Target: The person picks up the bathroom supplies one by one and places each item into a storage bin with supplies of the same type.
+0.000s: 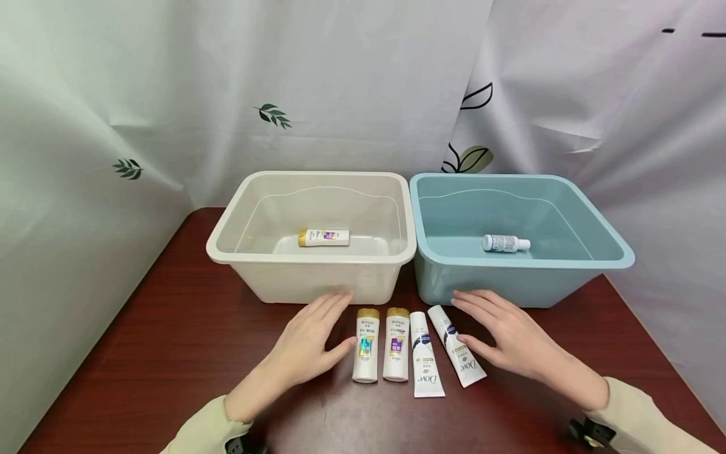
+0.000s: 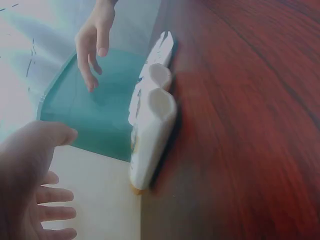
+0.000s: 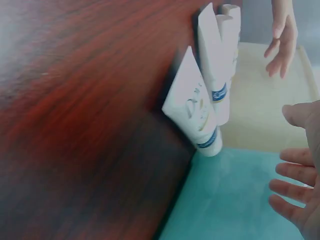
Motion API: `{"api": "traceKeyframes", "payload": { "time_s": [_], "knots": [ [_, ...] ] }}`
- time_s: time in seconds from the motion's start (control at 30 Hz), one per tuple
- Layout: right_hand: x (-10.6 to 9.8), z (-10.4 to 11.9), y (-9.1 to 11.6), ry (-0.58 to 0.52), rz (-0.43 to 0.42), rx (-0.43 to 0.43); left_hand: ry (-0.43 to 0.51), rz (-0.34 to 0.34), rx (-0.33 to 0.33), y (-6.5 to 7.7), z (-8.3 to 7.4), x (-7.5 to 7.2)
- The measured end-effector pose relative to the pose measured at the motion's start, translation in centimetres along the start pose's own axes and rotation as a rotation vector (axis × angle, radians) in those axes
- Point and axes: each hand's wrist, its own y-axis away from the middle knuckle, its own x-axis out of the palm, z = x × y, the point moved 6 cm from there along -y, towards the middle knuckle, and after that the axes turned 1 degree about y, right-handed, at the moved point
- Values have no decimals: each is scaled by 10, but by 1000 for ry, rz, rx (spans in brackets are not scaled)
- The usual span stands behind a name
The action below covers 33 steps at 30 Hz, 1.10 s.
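Note:
My left hand (image 1: 308, 340) hovers with extended fingers beside a gold-capped white shampoo bottle (image 1: 366, 353). Right of that lies a second gold-capped bottle (image 1: 396, 353) with a purple label. Two white Dove tubes follow: one nearly straight tube (image 1: 426, 372) and one slanted tube (image 1: 462, 356). Over the slanted tube's right side is my right hand (image 1: 513, 334), fingers spread, its thumb overlapping the tube's edge in the head view. In the right wrist view, a gap shows between the thumb (image 3: 295, 114) and the slanted tube (image 3: 192, 100). Neither hand holds anything.
Behind the row stand a cream bin (image 1: 317, 277) and, against its right side, a blue bin (image 1: 510, 280). A gold-capped bottle (image 1: 324, 238) lies in the cream bin, a small white bottle (image 1: 505, 243) in the blue one. The dark red table (image 1: 170, 334) meets a pale curtain (image 1: 351, 82).

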Motion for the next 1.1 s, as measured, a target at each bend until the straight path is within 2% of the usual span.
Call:
{"api": "traceKeyframes", "payload": {
  "time_s": [0.33,0.5,0.8,1.1],
  "knots": [
    [-2,10,-14,-43,-9,-2,61,-2,-41,-6,-5,-14],
    [-2,12,-20,-54,-18,-8,90,-30,-47,-11,-6,-20],
    [-9,15,-35,-92,-97,-42,124,-70,-27,-17,-5,-37],
    [-6,18,-43,-118,-95,-57,204,-130,-45,-17,1,-51]
  ]
}}
